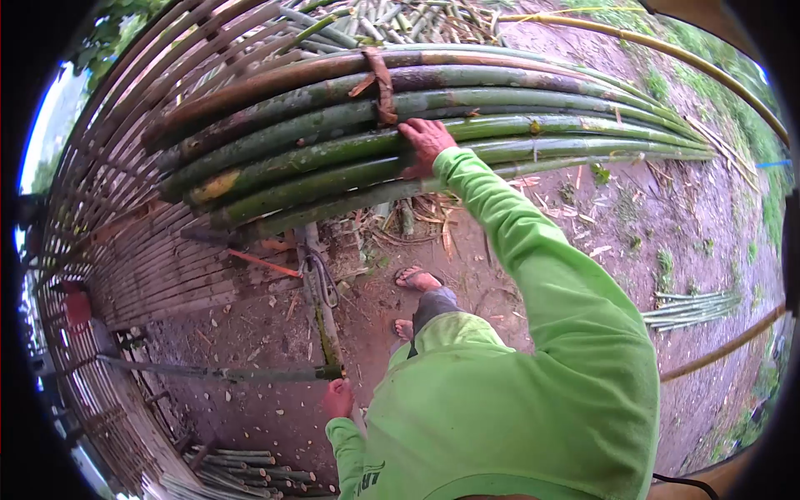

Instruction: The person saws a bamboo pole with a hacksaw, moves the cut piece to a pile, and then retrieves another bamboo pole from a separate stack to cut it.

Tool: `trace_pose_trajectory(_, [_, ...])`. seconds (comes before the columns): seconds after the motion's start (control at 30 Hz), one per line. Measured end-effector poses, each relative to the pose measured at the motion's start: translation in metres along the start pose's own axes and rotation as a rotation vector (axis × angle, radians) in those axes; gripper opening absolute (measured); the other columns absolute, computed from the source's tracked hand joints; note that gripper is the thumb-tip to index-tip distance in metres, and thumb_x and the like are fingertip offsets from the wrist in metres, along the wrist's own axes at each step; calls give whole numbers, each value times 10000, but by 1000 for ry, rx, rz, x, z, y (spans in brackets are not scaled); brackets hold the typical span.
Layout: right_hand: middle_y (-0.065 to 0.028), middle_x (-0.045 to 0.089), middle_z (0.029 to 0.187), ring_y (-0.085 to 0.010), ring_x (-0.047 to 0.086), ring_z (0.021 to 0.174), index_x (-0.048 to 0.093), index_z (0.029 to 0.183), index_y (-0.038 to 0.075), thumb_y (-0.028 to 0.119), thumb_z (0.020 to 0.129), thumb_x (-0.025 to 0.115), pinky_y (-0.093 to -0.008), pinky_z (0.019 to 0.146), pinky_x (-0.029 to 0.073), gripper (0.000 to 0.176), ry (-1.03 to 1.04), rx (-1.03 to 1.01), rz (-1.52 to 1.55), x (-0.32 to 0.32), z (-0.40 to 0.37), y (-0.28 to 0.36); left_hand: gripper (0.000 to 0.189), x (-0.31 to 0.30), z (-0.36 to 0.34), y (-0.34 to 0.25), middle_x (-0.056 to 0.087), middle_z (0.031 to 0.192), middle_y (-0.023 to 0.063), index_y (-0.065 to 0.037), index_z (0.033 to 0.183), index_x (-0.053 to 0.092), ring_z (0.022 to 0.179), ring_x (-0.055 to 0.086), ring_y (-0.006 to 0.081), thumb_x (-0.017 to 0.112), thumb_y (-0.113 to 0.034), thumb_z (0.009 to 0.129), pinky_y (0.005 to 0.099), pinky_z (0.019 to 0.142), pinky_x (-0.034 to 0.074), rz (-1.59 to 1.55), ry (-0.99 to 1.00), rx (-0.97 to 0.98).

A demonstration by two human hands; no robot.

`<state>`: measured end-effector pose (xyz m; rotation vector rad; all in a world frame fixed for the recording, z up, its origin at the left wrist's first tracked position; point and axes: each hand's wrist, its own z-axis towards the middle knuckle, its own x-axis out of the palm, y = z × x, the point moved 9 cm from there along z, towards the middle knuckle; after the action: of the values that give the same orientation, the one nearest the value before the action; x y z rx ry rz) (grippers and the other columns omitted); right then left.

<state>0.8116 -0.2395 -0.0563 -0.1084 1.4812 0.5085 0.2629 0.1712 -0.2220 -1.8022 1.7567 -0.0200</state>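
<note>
A row of long green and brown bamboo poles (317, 154) lies side by side across the upper middle. My right hand (425, 143) curls over one of the nearer poles, beside a brown strip (382, 87) that crosses the bundle. Lower down, my left hand (337, 399) is closed near my waist, next to the end of a long dark pole (217, 370). A mossy pole (320, 304) meets that spot too. Pale material shows behind the left fist, but its grip is partly hidden.
Slatted bamboo fencing (125, 125) curves along the left. Cut bamboo lies in a heap (400, 21) at the top, a stack (242, 475) at lower left and thin lengths (692, 310) at right. An orange-red bar (262, 263) sits under the bundle. My sandalled feet (417, 278) stand on dirt.
</note>
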Motion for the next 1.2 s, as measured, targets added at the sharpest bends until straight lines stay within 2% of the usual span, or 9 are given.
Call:
trace_pose_trajectory(0.07, [-146, 523, 1224, -334, 472, 1201, 484, 1246, 95, 430, 505, 865, -477, 1015, 350, 898, 310, 84, -11, 6, 20, -6, 334, -1, 7, 6, 669, 848, 81, -21, 1059, 589, 663, 628, 147, 686, -258, 844, 291, 562, 513, -19, -25, 22])
trace_pose_trajectory(0.2, [-197, 581, 1098, -396, 549, 1061, 517, 1185, 63, 445, 443, 885, -463, 918, 452, 911, 359, 77, 8, 28, 36, -23, 345, -1, 9, 13, 681, 864, 105, -7, 1048, 592, 723, 654, 162, 699, -248, 827, 292, 619, 526, 32, -66, 93])
trace_pose_trajectory(0.33, [-216, 636, 1012, -384, 581, 1027, 567, 1142, 34, 450, 417, 897, -443, 915, 462, 899, 511, 94, -36, 28, 44, -13, 328, 8, -5, 11, 686, 862, 109, -5, 1026, 606, 773, 662, 174, 705, -236, 814, 302, 659, 533, 85, -71, 133])
trace_pose_trajectory(0.5, [-172, 542, 1163, -368, 525, 1115, 535, 1126, 75, 423, 457, 890, -448, 943, 450, 833, 381, 71, -56, 9, 26, 4, 316, 19, -19, 2, 686, 843, 115, -6, 996, 616, 780, 669, 187, 725, -223, 793, 313, 691, 530, 169, -109, 161])
trace_pose_trajectory(0.6, [-193, 625, 1028, -363, 598, 1003, 542, 1039, 73, 397, 485, 866, -459, 868, 469, 719, 355, 87, -2, 7, 21, 7, 337, 26, -46, -60, 684, 838, 118, -2, 997, 613, 780, 670, 195, 739, -231, 784, 318, 701, 527, 321, -123, 307])
trace_pose_trajectory(0.67, [-178, 652, 882, -373, 633, 882, 536, 969, 86, 369, 534, 828, -471, 786, 492, 595, 325, 9, -35, 15, 9, 9, 346, 29, -68, -103, 685, 837, 113, 2, 1003, 612, 778, 670, 194, 736, -242, 792, 317, 707, 529, 232, -97, 350])
trace_pose_trajectory(0.8, [-155, 641, 769, -369, 637, 739, 550, 889, 105, 336, 555, 772, -450, 673, 514, 463, 362, -147, 47, -2, -82, 50, 364, 45, -86, -154, 683, 830, 117, 15, 1015, 608, 768, 672, 199, 727, -263, 813, 319, 714, 532, 41, -21, 514])
trace_pose_trajectory(1.03, [-128, 661, 773, -338, 656, 759, 619, 899, 117, 367, 537, 763, -441, 708, 525, 463, 753, -109, 139, 34, -222, 120, 400, 84, -86, -119, 682, 891, 117, 17, 1069, 605, 831, 664, 214, 705, -293, 838, 343, 760, 531, 66, 146, 566])
trace_pose_trajectory(1.2, [-133, 658, 739, -343, 659, 731, 626, 963, 126, 408, 557, 744, -461, 647, 502, 508, 807, -334, 275, 55, -251, 256, 474, 84, -111, -96, 666, 1019, 111, -15, 1136, 599, 934, 643, 228, 668, -394, 859, 360, 848, 503, -255, 334, 567])
